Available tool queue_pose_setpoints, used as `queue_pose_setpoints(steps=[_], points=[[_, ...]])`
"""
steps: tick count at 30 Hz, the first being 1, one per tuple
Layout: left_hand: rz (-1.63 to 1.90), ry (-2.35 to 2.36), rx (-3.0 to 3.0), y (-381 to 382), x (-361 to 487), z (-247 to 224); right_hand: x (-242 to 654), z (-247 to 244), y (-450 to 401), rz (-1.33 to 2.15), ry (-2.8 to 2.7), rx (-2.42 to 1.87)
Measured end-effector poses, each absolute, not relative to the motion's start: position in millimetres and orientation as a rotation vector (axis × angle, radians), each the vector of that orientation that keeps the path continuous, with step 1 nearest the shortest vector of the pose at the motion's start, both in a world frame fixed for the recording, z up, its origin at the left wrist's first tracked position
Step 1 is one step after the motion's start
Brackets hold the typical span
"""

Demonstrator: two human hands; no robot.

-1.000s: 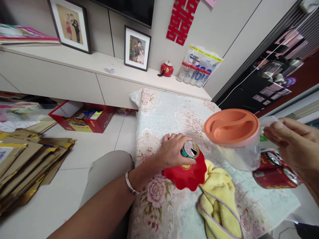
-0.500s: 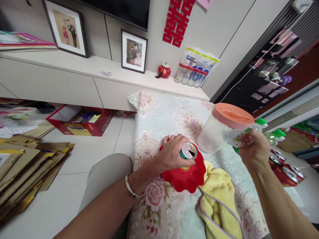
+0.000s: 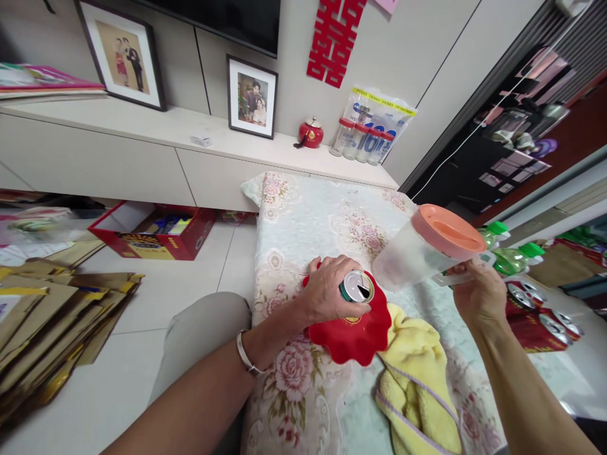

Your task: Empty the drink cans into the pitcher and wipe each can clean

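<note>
My left hand (image 3: 329,287) is wrapped around an opened drink can (image 3: 356,286), its top with a dark mouth hole facing me. The can is over a red scalloped dish (image 3: 351,344), which the hand partly covers; whether they touch is hidden. My right hand (image 3: 478,294) is closed on the handle of a frosted plastic pitcher (image 3: 403,259) with an orange lid (image 3: 450,229). The pitcher leans toward my right hand, over the tablecloth. A yellow towel (image 3: 417,379) lies crumpled between my forearms, beside the dish.
A floral cloth covers the table (image 3: 327,208). To the right are green-capped bottles (image 3: 516,259) and a pack of red cans (image 3: 535,322). Glass jars (image 3: 363,144) and a red pot (image 3: 311,134) line the cabinet. Flattened cardboard (image 3: 61,322) and a red box (image 3: 156,237) lie on the floor.
My right hand has shifted slightly left and down on the pitcher's handle, and the pitcher leans further right. My left hand stays around the can.
</note>
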State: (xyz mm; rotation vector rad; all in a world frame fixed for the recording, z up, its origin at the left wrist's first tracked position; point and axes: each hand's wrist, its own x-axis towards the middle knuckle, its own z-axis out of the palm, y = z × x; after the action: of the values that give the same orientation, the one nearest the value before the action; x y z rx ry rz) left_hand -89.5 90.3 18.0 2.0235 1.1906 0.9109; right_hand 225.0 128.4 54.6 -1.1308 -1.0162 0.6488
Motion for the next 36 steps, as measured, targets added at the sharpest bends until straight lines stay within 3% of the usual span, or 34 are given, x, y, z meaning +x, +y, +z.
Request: queue_pose_setpoints(steps=[36], points=[[1.012, 0.967, 2.38, 96.6, -103.0, 1.0, 241.7, 51.7, 122.5, 0.673, -1.074, -1.195]])
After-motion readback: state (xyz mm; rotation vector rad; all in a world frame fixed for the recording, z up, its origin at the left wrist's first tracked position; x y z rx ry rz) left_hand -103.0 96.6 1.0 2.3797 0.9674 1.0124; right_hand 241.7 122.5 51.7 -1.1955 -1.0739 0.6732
